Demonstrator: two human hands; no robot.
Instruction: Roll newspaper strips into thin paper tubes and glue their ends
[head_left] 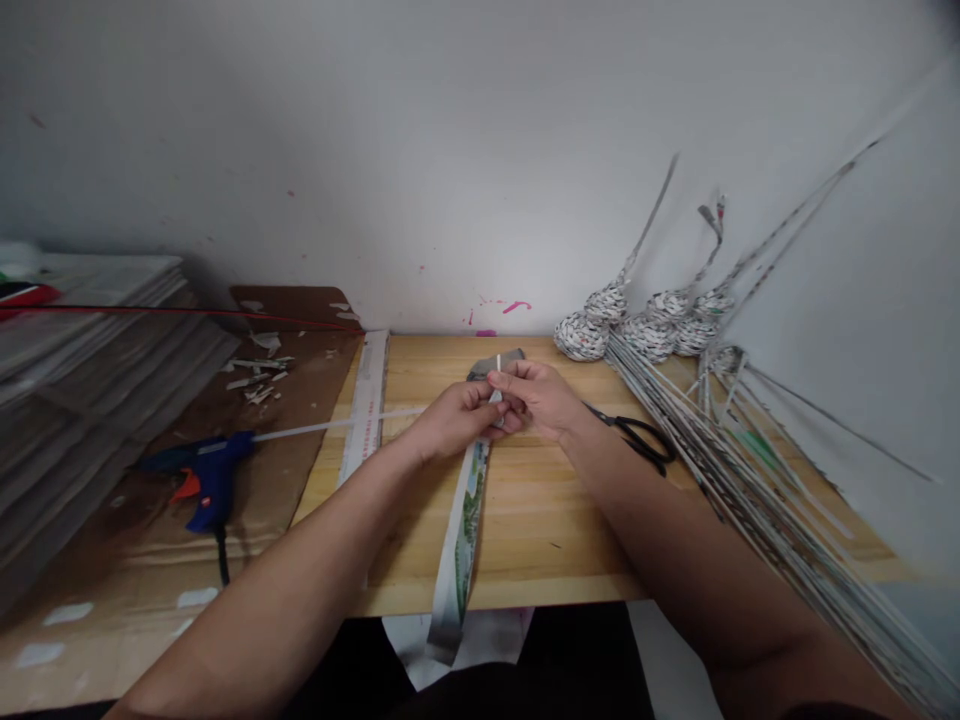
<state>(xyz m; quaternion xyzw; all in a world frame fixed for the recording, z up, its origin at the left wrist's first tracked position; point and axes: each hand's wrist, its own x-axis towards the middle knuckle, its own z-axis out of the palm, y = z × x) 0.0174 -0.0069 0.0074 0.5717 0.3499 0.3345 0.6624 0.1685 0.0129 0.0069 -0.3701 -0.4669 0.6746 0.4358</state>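
Observation:
A long printed paper strip hangs from between my hands, over the wooden board and past its front edge. My left hand is closed, pinching the strip's upper end. Close against it, my right hand is closed on the same end, thumb and fingers together. The pale tip of a thin stick or roll pokes up between the fingers; its lower part is hidden. Just beyond my fingers lies a dark grey folded piece. Black-handled scissors lie partly under my right forearm.
A blue glue gun with a long glue stick rests on cardboard at left, near paper scraps. Flat paper strips lie on the board. At right are woven paper gourds and a bundle of paper tubes.

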